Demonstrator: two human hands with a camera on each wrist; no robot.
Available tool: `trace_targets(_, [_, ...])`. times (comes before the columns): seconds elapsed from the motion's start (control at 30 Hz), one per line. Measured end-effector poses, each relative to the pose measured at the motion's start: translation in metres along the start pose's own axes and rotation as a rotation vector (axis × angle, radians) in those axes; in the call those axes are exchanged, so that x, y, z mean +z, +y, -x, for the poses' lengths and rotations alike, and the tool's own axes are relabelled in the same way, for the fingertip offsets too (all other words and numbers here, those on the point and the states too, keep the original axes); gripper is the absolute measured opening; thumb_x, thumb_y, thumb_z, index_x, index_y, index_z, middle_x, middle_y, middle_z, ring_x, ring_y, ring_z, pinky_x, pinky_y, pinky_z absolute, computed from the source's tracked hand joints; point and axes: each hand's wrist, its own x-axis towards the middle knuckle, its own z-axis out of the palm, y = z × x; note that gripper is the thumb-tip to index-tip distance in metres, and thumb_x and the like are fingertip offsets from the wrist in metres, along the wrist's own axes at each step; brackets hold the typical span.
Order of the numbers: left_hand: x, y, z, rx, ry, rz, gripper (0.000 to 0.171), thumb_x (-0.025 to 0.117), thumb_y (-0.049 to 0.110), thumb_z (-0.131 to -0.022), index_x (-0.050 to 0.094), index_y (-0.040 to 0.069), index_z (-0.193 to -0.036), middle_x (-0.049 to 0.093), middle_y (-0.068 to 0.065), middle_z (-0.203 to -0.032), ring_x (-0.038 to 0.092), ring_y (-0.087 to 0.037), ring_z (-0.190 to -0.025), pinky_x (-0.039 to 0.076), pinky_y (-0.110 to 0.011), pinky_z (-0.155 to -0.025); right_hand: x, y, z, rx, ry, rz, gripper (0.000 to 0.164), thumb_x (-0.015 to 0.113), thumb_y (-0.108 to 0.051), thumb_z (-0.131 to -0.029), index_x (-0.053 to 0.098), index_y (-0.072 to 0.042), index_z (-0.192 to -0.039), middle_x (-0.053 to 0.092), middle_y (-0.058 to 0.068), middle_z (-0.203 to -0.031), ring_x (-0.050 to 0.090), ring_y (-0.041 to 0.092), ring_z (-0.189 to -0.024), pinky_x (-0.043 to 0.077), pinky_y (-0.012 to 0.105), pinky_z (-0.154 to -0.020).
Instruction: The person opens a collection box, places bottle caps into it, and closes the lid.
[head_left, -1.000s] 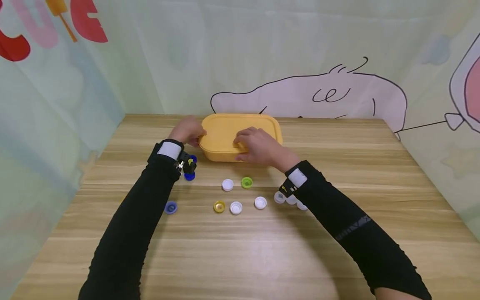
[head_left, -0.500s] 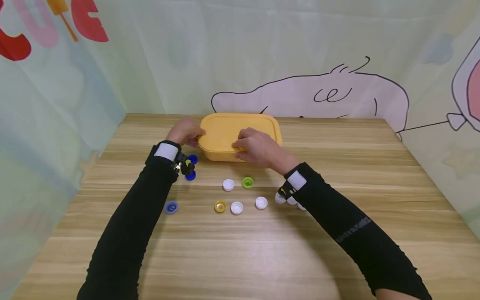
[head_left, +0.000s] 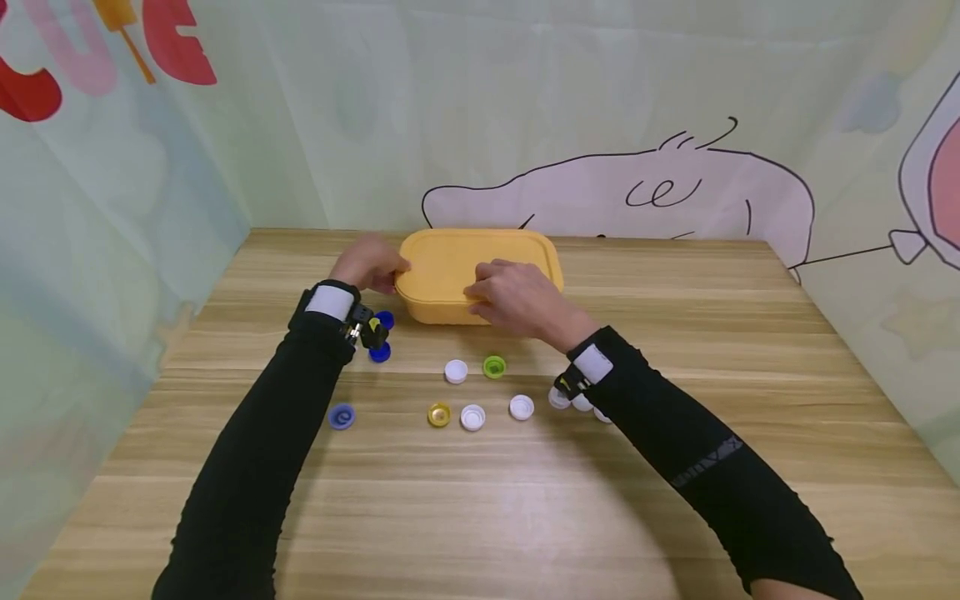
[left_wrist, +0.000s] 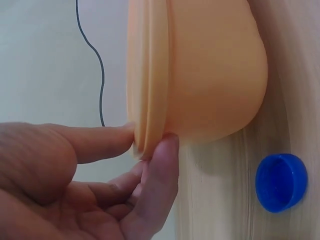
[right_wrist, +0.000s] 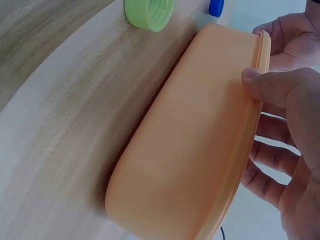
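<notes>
Clearly, a cartoon backdrop (head_left: pixel 360 125) borders the box's (head_left: pixel 461 257) wood-grain table (head_left: pixel 420 517).

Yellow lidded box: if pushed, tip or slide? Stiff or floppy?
The yellow box would more likely slide than tip: it sits wide and low on the table. Its smooth walls may be slippery. It's probably fairly stiff: no dent shows where the right hand grips its rim.

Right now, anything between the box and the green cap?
Bare table only: nothing lies between box and green cap. Head and right wrist views show it.
</notes>
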Motion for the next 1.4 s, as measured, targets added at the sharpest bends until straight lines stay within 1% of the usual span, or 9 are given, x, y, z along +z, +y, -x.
trace_targets(0.17, [0.000, 0.000, 0.001, 0.009, -0.004, 0.004, 0.016, 0.061, 0.011, -0.103, 0.057, -0.003, -0.094, 0.054, -0.008, -0.079, 0.057, -0.012, -0.056, 0.063, -0.032, -0.080, -0.001, -0.002, 0.000, 0.002, -0.004, 0.046, 0.019, 0.074, -0.021, -0.097, 0.079, -0.010, -0.111, 0.065, 0.005, -0.092, 0.057, 0.021, -0.078, 0.051, 0.032, -0.060])
trace_targets(0.27, [0.002, 0.000, 0.000, 0.049, 0.033, -0.069, 0.017, 0.061, 0.011, -0.103, 0.060, -0.006, -0.099, 0.056, -0.010, -0.082, 0.059, -0.014, -0.060, 0.063, -0.035, -0.084, -0.002, -0.003, 0.000, -0.007, 0.010, 0.066, 0.018, 0.073, -0.021, -0.098, 0.079, -0.009, -0.110, 0.065, 0.005, -0.091, 0.058, 0.021, -0.077, 0.052, 0.032, -0.060])
trace_targets(0.4, [0.008, 0.000, -0.002, 0.209, 0.090, -0.315, 0.033, 0.056, 0.008, -0.102, 0.060, -0.010, -0.130, 0.065, -0.021, -0.118, 0.063, -0.023, -0.090, 0.057, -0.036, -0.093, -0.002, -0.003, 0.000, -0.024, 0.037, 0.094, 0.016, 0.072, -0.020, -0.099, 0.079, -0.007, -0.107, 0.065, 0.005, -0.089, 0.059, 0.021, -0.077, 0.053, 0.032, -0.061])
trace_targets(0.53, [0.013, 0.001, -0.004, 0.318, 0.118, -0.463, 0.047, 0.051, 0.004, -0.101, 0.048, -0.012, -0.145, 0.050, -0.025, -0.149, 0.053, -0.033, -0.118, 0.050, -0.039, -0.101, -0.001, -0.003, 0.002, -0.030, 0.058, 0.100, 0.016, 0.073, -0.019, -0.098, 0.079, -0.007, -0.106, 0.065, 0.006, -0.089, 0.059, 0.021, -0.077, 0.054, 0.032, -0.061])
trace_targets(0.73, [0.014, -0.002, -0.005, 0.336, 0.111, -0.436, 0.047, 0.053, 0.002, -0.099, 0.050, -0.012, -0.144, 0.051, -0.026, -0.147, 0.051, -0.035, -0.118, 0.051, -0.038, -0.095, 0.002, -0.003, 0.005, -0.062, 0.073, 0.078, 0.012, 0.074, -0.017, -0.097, 0.078, -0.007, -0.101, 0.062, 0.004, -0.086, 0.057, 0.020, -0.076, 0.053, 0.031, -0.059])
trace_targets(0.93, [0.013, -0.006, -0.005, 0.404, 0.101, -0.475, 0.046, 0.055, 0.002, -0.098, 0.053, -0.014, -0.140, 0.053, -0.029, -0.145, 0.052, -0.037, -0.121, 0.049, -0.041, -0.102, 0.005, -0.005, 0.007, -0.064, 0.077, 0.068, 0.014, 0.075, -0.017, -0.096, 0.079, -0.006, -0.103, 0.063, 0.005, -0.088, 0.057, 0.020, -0.077, 0.053, 0.032, -0.060])
trace_targets(1.13, [0.015, -0.009, -0.003, 0.391, 0.086, -0.475, 0.044, 0.057, 0.004, -0.099, 0.055, -0.012, -0.140, 0.054, -0.027, -0.142, 0.054, -0.036, -0.113, 0.051, -0.035, -0.085, 0.007, -0.005, 0.009, -0.053, 0.065, 0.055, 0.015, 0.076, -0.018, -0.096, 0.079, -0.006, -0.104, 0.064, 0.005, -0.090, 0.058, 0.021, -0.079, 0.054, 0.032, -0.062])
trace_targets(1.27, [0.017, -0.011, 0.000, 0.420, 0.075, -0.497, 0.043, 0.057, 0.002, -0.097, 0.058, -0.011, -0.137, 0.054, -0.027, -0.141, 0.050, -0.036, -0.117, 0.048, -0.040, -0.095, 0.008, -0.006, 0.009, -0.047, 0.063, 0.055, 0.014, 0.076, -0.019, -0.096, 0.079, -0.007, -0.103, 0.063, 0.005, -0.088, 0.058, 0.021, -0.078, 0.054, 0.032, -0.061])
trace_targets(1.4, [0.018, -0.013, 0.005, 0.517, 0.057, -0.549, 0.039, 0.057, 0.001, -0.093, 0.063, -0.012, -0.130, 0.058, -0.028, -0.137, 0.048, -0.038, -0.128, 0.040, -0.046, -0.112, 0.008, -0.007, 0.009, -0.037, 0.060, 0.066, 0.014, 0.076, -0.020, -0.096, 0.078, -0.008, -0.101, 0.063, 0.004, -0.088, 0.058, 0.020, -0.078, 0.054, 0.033, -0.061])
